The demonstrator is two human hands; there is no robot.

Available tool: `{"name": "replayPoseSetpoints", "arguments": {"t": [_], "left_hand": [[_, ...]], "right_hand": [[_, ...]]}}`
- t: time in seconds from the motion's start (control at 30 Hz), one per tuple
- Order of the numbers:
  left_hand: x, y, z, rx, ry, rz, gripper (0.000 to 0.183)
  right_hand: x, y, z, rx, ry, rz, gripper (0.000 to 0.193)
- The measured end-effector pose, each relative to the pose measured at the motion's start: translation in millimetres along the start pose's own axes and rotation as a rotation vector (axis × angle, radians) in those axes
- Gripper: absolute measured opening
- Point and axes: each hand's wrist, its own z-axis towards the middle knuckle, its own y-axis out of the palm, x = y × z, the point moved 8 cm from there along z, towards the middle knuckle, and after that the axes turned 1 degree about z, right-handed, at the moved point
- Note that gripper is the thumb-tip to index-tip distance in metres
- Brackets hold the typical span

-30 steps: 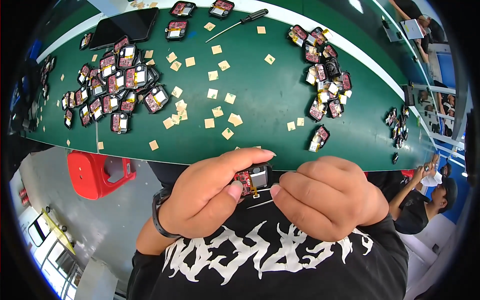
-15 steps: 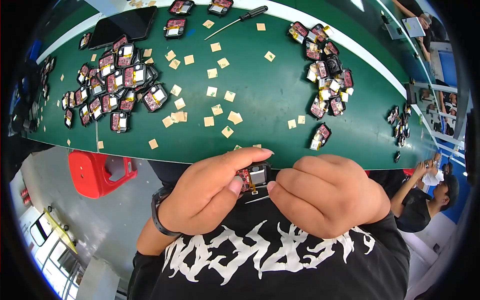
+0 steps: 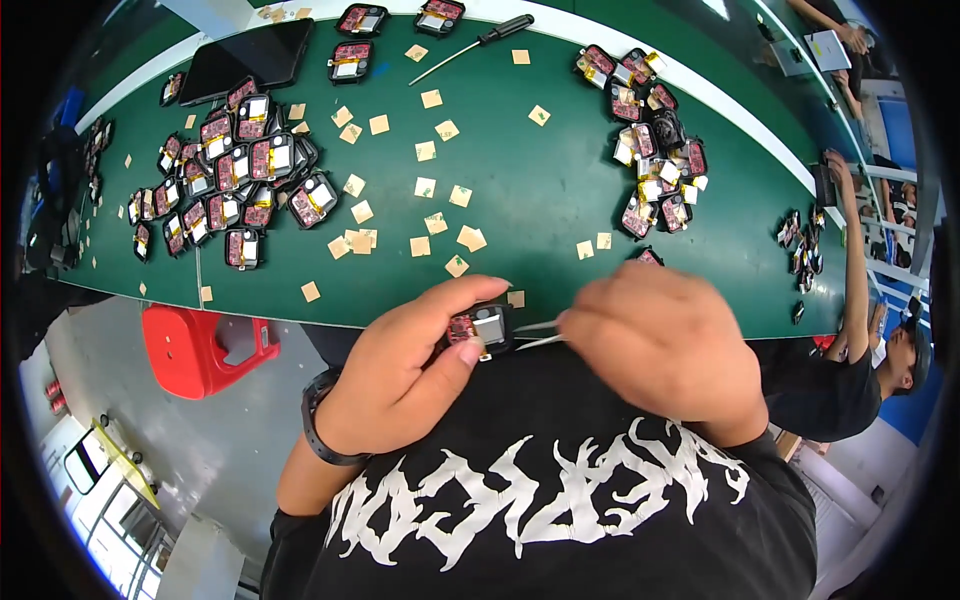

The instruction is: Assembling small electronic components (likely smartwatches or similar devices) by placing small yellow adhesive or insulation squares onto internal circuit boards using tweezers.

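Note:
My left hand (image 3: 395,375) is closed around a small black device case (image 3: 490,328) at the table's front edge, thumb and index finger on its sides. Inside the case a red circuit board and a silver battery show. My right hand (image 3: 665,350) is closed on metal tweezers (image 3: 540,334), whose two tips are apart and point left, close to the case's right side. Behind my right hand, another device case (image 3: 649,256) lies mostly hidden on the table.
Similar device cases lie in a left pile (image 3: 230,165) and a right cluster (image 3: 655,150). Small tan squares (image 3: 425,187) are scattered over the green table (image 3: 560,190). Farther back are a screwdriver (image 3: 490,38) and a black tablet (image 3: 250,62). A red stool (image 3: 185,350) stands left; a person (image 3: 850,385) sits right.
The held case has shifted slightly left and up. My right hand has drawn right and up from it, showing both tweezer tips and covering the nearby case. The person at right has reached forward.

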Motion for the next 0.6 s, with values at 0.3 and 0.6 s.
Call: {"name": "replayPoseSetpoints", "arguments": {"t": [0.3,0.6], "left_hand": [[-4.2,-17.1,-7.2,0.095,-0.075,-0.118,0.037],[3.2,-19.5,-4.6,0.126,-0.157,-0.359,0.051]], "right_hand": [[72.0,-2.3,-91.0,0.157,0.751,0.060,0.023],[75.6,11.8,-104.6,0.123,0.917,0.003,0.056]]}}
